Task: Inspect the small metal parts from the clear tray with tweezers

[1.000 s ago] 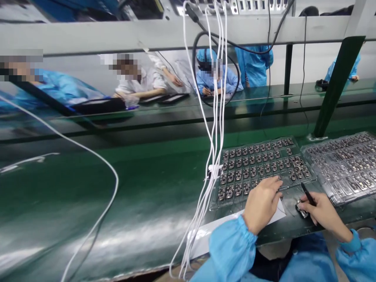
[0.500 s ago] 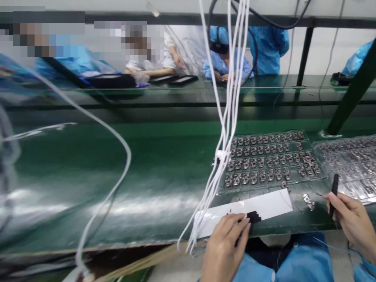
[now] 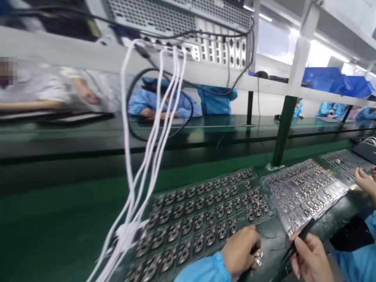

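Note:
My left hand (image 3: 241,250) is at the front edge of a clear tray (image 3: 272,214) of small electronic parts, its fingers curled in a pinch. At its fingertips shows a small silvery metal part (image 3: 258,257), partly hidden by the fingers. To the right, my right hand (image 3: 311,256) grips black tweezers (image 3: 302,235), slanting down to the left over the green bench. Rows of dark and silvery parts (image 3: 199,221) fill the tray's pockets, with several heaped together near its right end.
A second clear tray (image 3: 305,192) of silvery parts lies right of the first. Beyond it stands another tray (image 3: 343,162), near a co-worker's hand (image 3: 366,182). White cables (image 3: 152,156) hang over the bench on the left. A green post (image 3: 283,131) rises behind the trays.
The view has swung right and upward. My left hand has left the white strip with black pieces and moved right to the small metal part. My right hand still holds the tweezers.

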Action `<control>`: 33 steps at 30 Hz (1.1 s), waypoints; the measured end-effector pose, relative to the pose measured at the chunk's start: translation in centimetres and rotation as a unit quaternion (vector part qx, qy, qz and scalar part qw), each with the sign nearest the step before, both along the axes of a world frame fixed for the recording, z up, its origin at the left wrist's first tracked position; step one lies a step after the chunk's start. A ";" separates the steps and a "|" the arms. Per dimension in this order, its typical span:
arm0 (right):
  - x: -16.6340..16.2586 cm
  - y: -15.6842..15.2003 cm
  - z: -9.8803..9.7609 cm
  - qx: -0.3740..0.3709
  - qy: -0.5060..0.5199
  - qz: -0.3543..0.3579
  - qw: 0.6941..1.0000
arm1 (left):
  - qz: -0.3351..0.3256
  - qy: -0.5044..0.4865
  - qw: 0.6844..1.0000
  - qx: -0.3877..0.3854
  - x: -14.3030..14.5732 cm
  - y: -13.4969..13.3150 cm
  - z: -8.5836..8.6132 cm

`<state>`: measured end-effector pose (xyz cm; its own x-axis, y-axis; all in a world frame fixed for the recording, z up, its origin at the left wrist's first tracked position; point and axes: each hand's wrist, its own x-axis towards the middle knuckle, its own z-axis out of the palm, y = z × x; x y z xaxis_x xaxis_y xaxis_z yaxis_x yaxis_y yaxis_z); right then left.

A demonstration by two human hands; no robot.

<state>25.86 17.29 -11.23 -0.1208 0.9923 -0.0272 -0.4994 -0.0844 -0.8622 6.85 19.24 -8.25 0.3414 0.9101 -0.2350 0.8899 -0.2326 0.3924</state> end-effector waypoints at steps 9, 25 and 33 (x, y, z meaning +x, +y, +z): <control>1.4 -0.2 -1.0 -0.019 0.053 -0.047 0.997 | -0.027 0.035 0.999 -0.006 -0.3 1.0 0.6; 2.3 -1.0 1.5 0.009 -0.052 0.048 0.997 | -0.125 0.119 0.972 0.160 0.2 -5.2 0.9; -0.4 -1.4 0.6 0.002 -0.144 0.145 0.979 | 0.188 0.038 0.952 0.240 -7.0 -14.6 1.6</control>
<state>25.43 15.91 -10.63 -0.3848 0.9178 -0.0981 -0.1918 -0.1835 -0.9641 -0.18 4.62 -6.62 -0.0317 0.9733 0.2273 0.9673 -0.0275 0.2523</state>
